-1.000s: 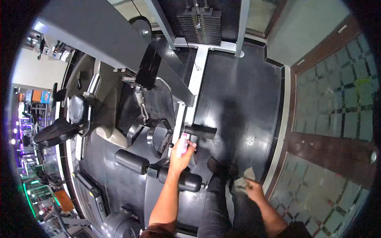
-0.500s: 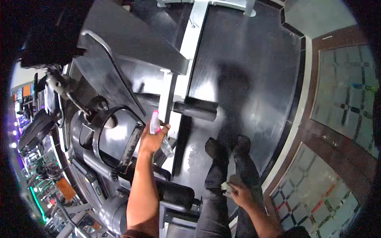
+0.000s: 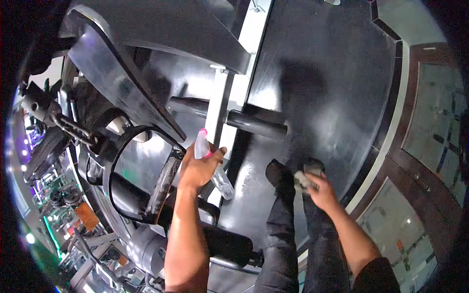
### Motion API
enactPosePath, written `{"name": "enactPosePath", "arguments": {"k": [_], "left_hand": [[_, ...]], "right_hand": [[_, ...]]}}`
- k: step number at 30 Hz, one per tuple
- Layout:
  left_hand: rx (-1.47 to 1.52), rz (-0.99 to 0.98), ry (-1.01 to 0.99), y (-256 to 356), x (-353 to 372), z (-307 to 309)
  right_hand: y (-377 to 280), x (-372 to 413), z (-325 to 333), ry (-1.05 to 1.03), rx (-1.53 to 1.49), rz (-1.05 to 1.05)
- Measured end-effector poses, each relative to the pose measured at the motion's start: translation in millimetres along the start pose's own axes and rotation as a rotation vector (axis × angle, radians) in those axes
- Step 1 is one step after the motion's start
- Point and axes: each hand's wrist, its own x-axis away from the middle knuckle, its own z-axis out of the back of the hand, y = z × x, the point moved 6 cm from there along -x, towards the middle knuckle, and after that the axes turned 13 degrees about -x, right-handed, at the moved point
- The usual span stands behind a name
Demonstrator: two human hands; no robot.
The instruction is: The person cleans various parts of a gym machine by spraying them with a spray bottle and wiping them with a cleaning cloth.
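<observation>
My left hand is wrapped round a spray bottle with a clear body, a white head and pink parts. The bottle tilts, its head up and its base toward the lower right, in front of the machine's white frame. In my right hand, the fingers are closed on a pale, crumpled cloth, held above my dark-trousered legs. Left of my left forearm is a curved black handle with a worn grip bar.
Black roller pads stick out from the white frame, and another thick pad lies beside my left forearm. A large grey panel spans the upper left. Glass-paned doors line the right. Gym equipment crowds the far left.
My right hand has moved up and forward with the cloth. My left hand, still holding the bottle, sits slightly further right in view. The camera view has shifted a little.
</observation>
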Motion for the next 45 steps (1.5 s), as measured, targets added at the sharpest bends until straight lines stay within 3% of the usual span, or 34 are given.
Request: {"name": "enactPosePath", "arguments": {"k": [2,4,8,10,11,12,14,15,19,22,24,25,26,29,31,35,37,38,42,43,45], "left_hand": [[-0.082,-0.025,-0.024,14,2,5],[-0.076,-0.100,-0.023,5,-7,0],[-0.099,-0.113,0.013,-2,-6,4],[-0.038,-0.103,0.006,-5,-5,2],[-0.184,-0.055,-0.097,38,11,19],[-0.170,-0.133,-0.088,41,12,17],[0.022,-0.227,-0.094,28,9,9],[-0.050,-0.209,-0.082,25,8,8],[-0.148,-0.214,-0.024,40,21,17],[-0.096,-0.193,-0.072,48,27,23],[-0.017,-0.194,-0.111,47,30,23],[0.027,-0.219,-0.111,47,32,22],[0.072,-0.247,-0.109,49,33,22],[0.096,-0.283,-0.102,50,34,23],[0.129,-0.316,-0.090,47,32,19],[-0.025,-0.299,-0.100,46,29,22],[-0.073,-0.294,-0.104,50,31,24],[-0.054,-0.302,-0.104,53,32,24],[-0.061,-0.333,-0.095,53,31,24],[-0.039,-0.340,-0.086,52,30,25],[0.009,-0.355,-0.068,50,31,25]], "right_hand": [[-33,-44,1,0.039,0.001,0.157],[-69,-87,-8,0.009,0.038,0.127],[-149,-160,-45,-0.031,0.003,0.335],[-195,-185,-60,-0.022,0.082,0.523],[-209,-198,-69,-0.025,0.030,0.595],[-223,-210,-78,-0.026,-0.022,0.665],[-243,-235,-102,-0.002,0.009,0.670],[-250,-246,-113,0.049,0.108,0.646],[-238,-274,-159,0.084,0.373,0.351],[-218,-262,-185,0.032,0.330,0.304],[-204,-244,-207,-0.176,0.419,0.362],[-182,-240,-227,-0.261,0.297,0.296],[-174,-222,-244,-0.167,0.422,0.636],[-151,-162,-264,-0.512,0.665,0.711],[-138,-151,-275,-0.523,0.682,0.775],[-162,-232,-227,-0.237,-0.215,0.721],[-209,-257,-171,0.111,-0.023,0.795],[-245,-249,-141,0.389,0.432,0.869],[-217,-264,-174,0.084,0.312,0.393],[-170,-268,-220,0.044,-0.008,0.531],[-153,-235,-247,-0.145,0.008,0.570]]}}
